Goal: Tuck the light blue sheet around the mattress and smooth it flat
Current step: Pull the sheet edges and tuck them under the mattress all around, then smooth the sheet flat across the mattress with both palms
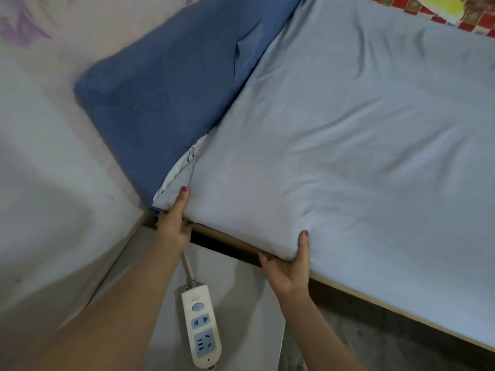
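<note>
The light blue sheet (334, 145) covers the mattress, with shallow wrinkles across its top. My left hand (174, 220) grips the mattress's near corner, thumb on top of the sheet and fingers hidden underneath. My right hand (290, 263) holds the sheet-covered front edge a little to the right, thumb up on the fabric and fingers under the edge. The corner is lifted slightly off the wooden bed frame (230, 241). A patterned white layer (182, 167) shows beside the sheet at the corner.
A dark blue pillow (160, 92) leans at the head of the bed against the pale wall covering (40, 156). A white power strip (202, 326) with its cable lies on a white surface below my hands. Red patterned fabric (434, 12) lies at the far right.
</note>
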